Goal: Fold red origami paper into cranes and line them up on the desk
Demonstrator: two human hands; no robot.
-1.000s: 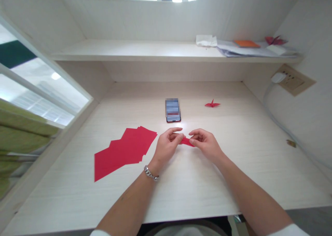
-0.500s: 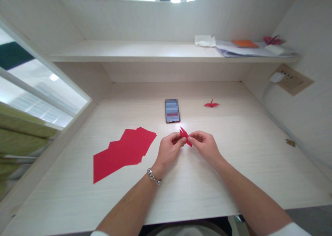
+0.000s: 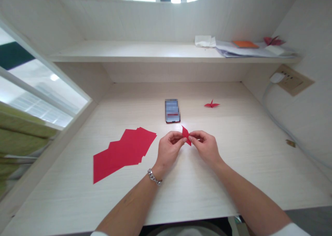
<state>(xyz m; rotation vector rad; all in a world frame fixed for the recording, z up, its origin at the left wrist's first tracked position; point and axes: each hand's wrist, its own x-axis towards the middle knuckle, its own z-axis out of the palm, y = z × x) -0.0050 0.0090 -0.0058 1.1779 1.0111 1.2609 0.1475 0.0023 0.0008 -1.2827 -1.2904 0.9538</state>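
As left hand (image 3: 167, 148) and right hand (image 3: 206, 146) pinch a small pointed red-paper fold (image 3: 185, 132) between closed fingertips (image 3: 183, 140), I fear uneven tugging could tear it.

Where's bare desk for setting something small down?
Bare patches: between the small red paper crane and the right forearm; left of the dark-edged rectangular phone, beyond the flat red paper sheets. Crowded: the middle, where left hand and right hand grip folded red paper near the phone.

Between 2 obstacles, the phone (image 3: 172, 110) and the red crane (image 3: 212, 105), my right hand (image 3: 206, 145) had a gap ahead; the desk (image 3: 254, 146) lay open rightward, red sheets (image 3: 124, 148) blocked the left.
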